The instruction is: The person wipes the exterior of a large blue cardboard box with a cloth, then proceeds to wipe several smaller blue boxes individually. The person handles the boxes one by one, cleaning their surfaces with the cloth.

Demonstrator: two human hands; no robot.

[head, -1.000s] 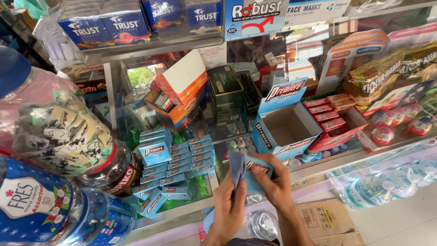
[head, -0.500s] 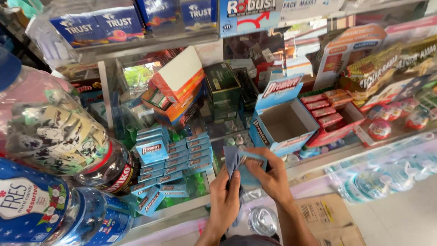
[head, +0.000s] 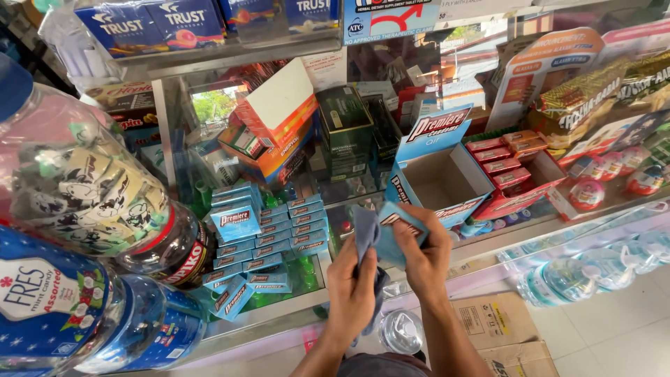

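My left hand (head: 351,290) grips a grey-blue cloth (head: 364,234) and presses it against a small light-blue packet (head: 392,236). My right hand (head: 427,257) holds that packet from the right side. Both hands are raised in front of a glass counter shelf (head: 488,244). Just behind the packet stands an open blue display box (head: 438,183), which looks empty. Several matching small blue packets (head: 262,234) lie stacked on the shelf to the left of my hands.
Two clear candy jars (head: 84,209) crowd the left foreground. Red flat packets (head: 506,157) fill a red tray to the right, with round foil-wrapped sweets (head: 590,192) beyond. A cardboard box (head: 492,328) and wrapped water bottles (head: 593,269) sit on the floor below.
The hands have stayed close together on the packet and cloth, shifting slightly; the cloth has moved across the packet. The camera view has drifted a little.
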